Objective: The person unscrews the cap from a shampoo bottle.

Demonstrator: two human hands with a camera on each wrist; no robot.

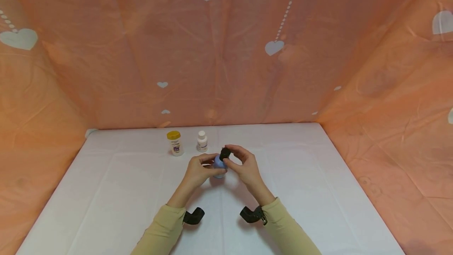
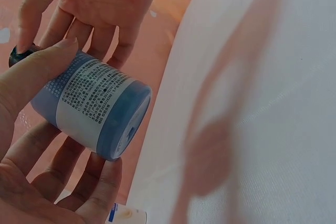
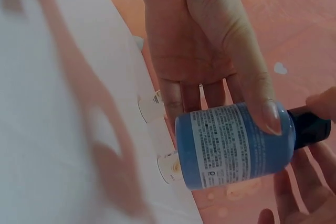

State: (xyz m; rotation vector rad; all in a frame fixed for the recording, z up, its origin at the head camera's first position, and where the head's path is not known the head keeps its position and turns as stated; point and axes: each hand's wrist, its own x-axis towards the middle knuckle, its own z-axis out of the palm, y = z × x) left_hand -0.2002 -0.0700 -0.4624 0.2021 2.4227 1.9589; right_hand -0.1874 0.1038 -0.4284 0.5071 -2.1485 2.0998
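A blue bottle (image 1: pixel 218 162) with a black cap (image 1: pixel 225 153) is held up off the table, tilted in the wrist views. My left hand (image 1: pixel 196 171) grips its body, thumb on one side and fingers on the other. With thumb and fingertips, my right hand (image 1: pixel 247 166) pinches the cap. A white label (image 3: pixel 223 142) covered in small print wraps the bottle. The flat base of the blue bottle (image 2: pixel 134 121) shows in the left wrist view.
Behind the hands stand a white jar with a yellow lid (image 1: pixel 175 146) and a small white bottle (image 1: pixel 202 145), both upright on the white table (image 1: pixel 301 192). Orange cloth walls (image 1: pixel 240 70) with white hearts enclose the table at the back and sides.
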